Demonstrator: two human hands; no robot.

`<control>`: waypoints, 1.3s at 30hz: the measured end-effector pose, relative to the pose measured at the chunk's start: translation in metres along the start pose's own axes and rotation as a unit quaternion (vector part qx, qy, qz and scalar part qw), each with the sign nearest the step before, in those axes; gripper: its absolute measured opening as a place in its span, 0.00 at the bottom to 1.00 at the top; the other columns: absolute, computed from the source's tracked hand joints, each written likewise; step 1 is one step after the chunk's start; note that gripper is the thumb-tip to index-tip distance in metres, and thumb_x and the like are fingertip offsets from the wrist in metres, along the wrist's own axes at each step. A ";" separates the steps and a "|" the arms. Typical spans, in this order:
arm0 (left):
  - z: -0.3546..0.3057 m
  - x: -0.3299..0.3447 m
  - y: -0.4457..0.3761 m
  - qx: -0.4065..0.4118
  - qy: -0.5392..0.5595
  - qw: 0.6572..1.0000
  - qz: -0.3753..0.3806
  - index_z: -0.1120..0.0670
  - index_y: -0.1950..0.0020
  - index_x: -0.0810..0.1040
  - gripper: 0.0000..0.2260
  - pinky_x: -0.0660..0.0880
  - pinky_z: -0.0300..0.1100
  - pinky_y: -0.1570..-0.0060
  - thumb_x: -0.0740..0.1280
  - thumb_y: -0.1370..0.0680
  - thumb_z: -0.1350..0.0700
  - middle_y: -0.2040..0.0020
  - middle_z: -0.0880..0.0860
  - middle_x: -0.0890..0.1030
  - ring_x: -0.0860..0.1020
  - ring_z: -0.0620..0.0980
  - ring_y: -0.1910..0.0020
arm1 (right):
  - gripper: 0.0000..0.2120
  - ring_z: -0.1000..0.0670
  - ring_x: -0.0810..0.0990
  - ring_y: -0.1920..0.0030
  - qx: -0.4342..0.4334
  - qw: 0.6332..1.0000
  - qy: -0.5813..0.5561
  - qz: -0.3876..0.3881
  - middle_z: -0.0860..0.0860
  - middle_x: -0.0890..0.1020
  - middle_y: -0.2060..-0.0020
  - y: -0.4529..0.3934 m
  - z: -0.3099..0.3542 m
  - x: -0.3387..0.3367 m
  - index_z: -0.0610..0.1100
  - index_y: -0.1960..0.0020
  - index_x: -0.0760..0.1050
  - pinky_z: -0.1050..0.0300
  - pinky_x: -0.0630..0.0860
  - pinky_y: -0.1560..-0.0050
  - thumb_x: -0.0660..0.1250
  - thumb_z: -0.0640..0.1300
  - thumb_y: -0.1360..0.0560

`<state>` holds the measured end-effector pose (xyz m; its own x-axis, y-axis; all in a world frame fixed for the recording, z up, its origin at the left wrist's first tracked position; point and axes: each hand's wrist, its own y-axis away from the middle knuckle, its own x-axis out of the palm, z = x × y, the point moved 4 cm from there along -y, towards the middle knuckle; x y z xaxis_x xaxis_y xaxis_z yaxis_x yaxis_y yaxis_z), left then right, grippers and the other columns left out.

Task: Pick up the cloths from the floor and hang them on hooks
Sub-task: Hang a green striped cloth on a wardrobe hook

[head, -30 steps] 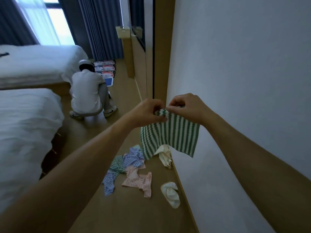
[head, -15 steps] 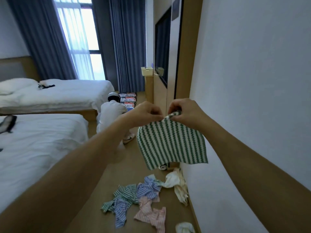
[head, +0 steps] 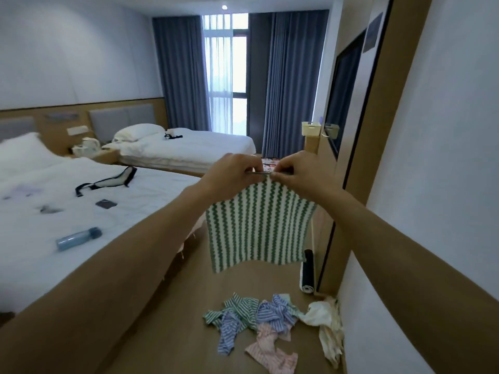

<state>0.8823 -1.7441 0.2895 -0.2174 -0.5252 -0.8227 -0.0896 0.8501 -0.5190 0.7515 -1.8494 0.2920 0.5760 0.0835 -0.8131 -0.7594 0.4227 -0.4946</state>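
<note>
A green-and-white striped cloth [head: 258,225] hangs flat in the air in front of me. My left hand [head: 232,175] and my right hand [head: 295,174] pinch its top corner loop between them, close together. On the wooden floor below lies a heap of cloths [head: 253,317]: green-striped, blue-striped, a pink-striped one [head: 270,352] and a cream one [head: 326,325] against the wall. No hook shows in this view.
A white wall [head: 445,184] runs along my right, with a wood-framed dark panel [head: 343,109]. Two white beds [head: 81,211] fill the left; a blue bottle [head: 78,238] and small items lie on the near one. A rolled dark mat [head: 307,271] stands by the wall.
My view has risen from the floor toward the room. Both hands lifted the striped cloth higher, still pinching its top. The crouching person seen earlier is hidden behind my hands and the cloth.
</note>
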 end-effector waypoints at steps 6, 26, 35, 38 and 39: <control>0.004 -0.043 0.066 -0.080 -0.114 0.989 -0.051 0.52 0.52 0.81 0.08 0.70 0.44 0.62 0.65 0.20 0.50 0.59 0.49 0.81 0.78 0.51 0.59 | 0.09 0.50 0.80 0.56 -0.081 0.996 -0.027 0.010 0.48 0.84 0.57 -0.003 0.060 0.023 0.43 0.51 0.84 0.50 0.77 0.49 0.69 0.47 0.24; -0.008 -0.226 0.355 -0.371 -0.349 0.847 -0.154 0.50 0.53 0.81 0.09 0.67 0.43 0.64 0.65 0.20 0.48 0.56 0.51 0.83 0.79 0.52 0.58 | 0.10 0.51 0.80 0.61 -0.315 0.931 -0.173 0.069 0.49 0.85 0.59 0.047 0.365 0.102 0.45 0.54 0.84 0.51 0.79 0.55 0.68 0.50 0.24; -0.052 -0.322 0.492 -0.448 -0.390 0.788 -0.165 0.50 0.50 0.82 0.10 0.76 0.49 0.57 0.64 0.19 0.47 0.54 0.50 0.83 0.79 0.52 0.54 | 0.09 0.50 0.80 0.59 -0.368 0.896 -0.227 0.099 0.50 0.84 0.58 0.110 0.523 0.104 0.47 0.53 0.84 0.52 0.79 0.56 0.65 0.47 0.22; -0.067 -0.354 0.537 -0.459 -0.403 0.775 -0.165 0.50 0.53 0.80 0.10 0.73 0.45 0.62 0.64 0.19 0.47 0.57 0.49 0.82 0.79 0.51 0.56 | 0.10 0.48 0.79 0.61 -0.384 0.887 -0.235 0.098 0.49 0.84 0.61 0.137 0.574 0.103 0.45 0.55 0.83 0.55 0.76 0.61 0.64 0.46 0.23; -0.072 -0.363 0.552 -0.462 -0.410 0.769 -0.166 0.50 0.54 0.80 0.10 0.71 0.45 0.63 0.64 0.19 0.47 0.57 0.49 0.82 0.78 0.51 0.57 | 0.10 0.48 0.79 0.62 -0.389 0.884 -0.239 0.099 0.49 0.83 0.61 0.145 0.590 0.103 0.45 0.55 0.83 0.56 0.75 0.61 0.65 0.46 0.23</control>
<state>0.8422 -1.0814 0.3188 0.6182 -0.2451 -0.7468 -0.7426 0.1292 -0.6572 0.8789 -1.2473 0.3178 0.3288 0.5360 -0.7776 -0.7311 -0.3768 -0.5688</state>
